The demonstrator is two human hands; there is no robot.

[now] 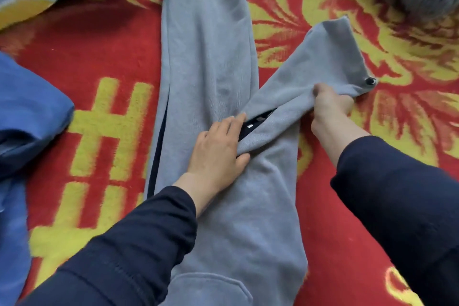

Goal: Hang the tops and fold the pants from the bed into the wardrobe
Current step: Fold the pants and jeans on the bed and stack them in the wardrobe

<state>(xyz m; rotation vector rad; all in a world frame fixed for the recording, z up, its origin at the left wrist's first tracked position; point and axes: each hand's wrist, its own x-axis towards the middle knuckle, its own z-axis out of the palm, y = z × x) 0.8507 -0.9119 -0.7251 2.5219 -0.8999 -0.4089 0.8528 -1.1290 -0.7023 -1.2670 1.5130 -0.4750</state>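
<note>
Two hands on grey fleece sweatpants (208, 57): my left hand (218, 149) flat, pinning the crease, right hand (327, 109) pinching the leg end; shd pull taut, edges aligned.

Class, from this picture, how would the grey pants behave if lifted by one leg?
Probably floppy: the leg of the grey pants gripped by the right hand bends and creases freely. Likely light, since one hand manages it. Unlikely to slide: the left hand pins them on a fuzzy blanket.
</note>
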